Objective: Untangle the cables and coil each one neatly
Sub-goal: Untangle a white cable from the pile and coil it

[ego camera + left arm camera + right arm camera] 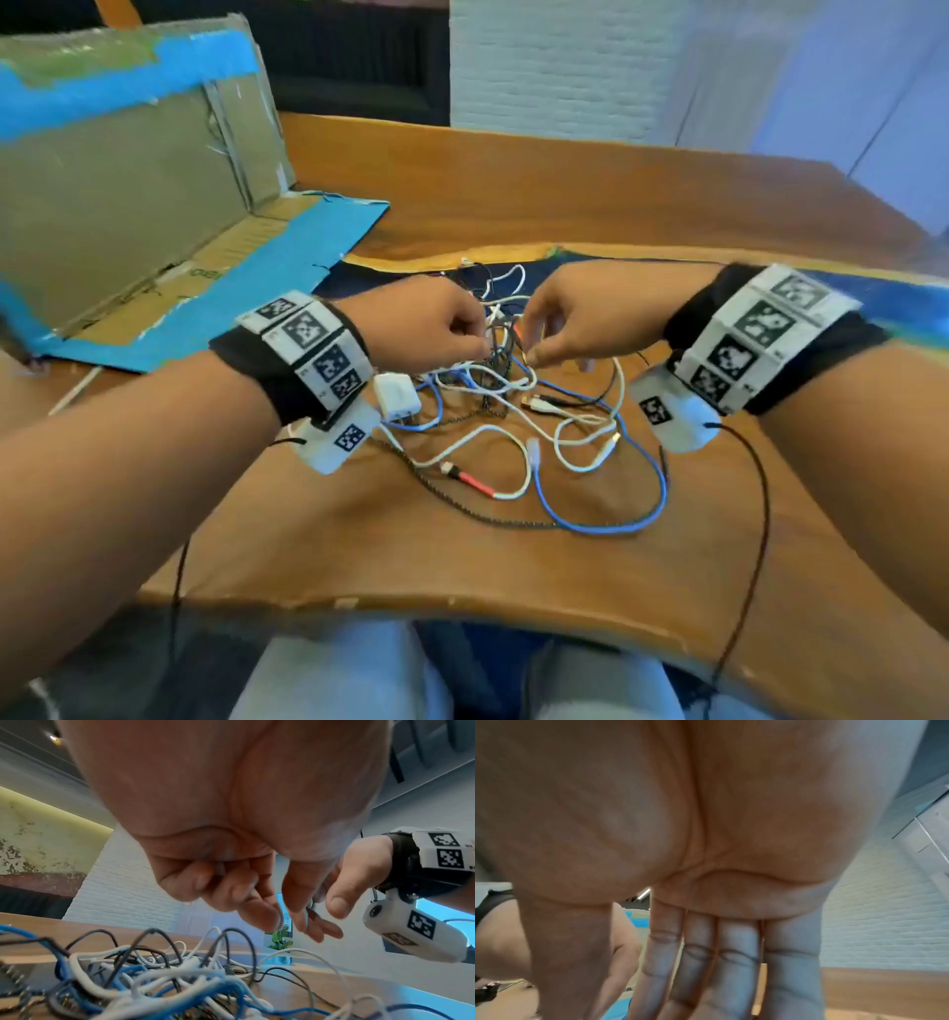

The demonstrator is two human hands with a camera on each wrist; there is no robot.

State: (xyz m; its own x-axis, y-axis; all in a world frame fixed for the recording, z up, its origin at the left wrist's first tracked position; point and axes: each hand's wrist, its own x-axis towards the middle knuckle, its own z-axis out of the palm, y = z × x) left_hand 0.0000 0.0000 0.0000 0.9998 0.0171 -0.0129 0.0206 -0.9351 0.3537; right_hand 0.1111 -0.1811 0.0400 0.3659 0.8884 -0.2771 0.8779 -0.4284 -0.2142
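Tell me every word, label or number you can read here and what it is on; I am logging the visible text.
No text here can be read for certain.
Cardboard box: faint green print on its flap, too blurred to read.
Left wristband and right wristband: square black-and-white marker codes and tiny print, unreadable.
White charger: no legible marking.

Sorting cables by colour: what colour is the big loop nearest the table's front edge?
Blue cable, clearest in the head view.
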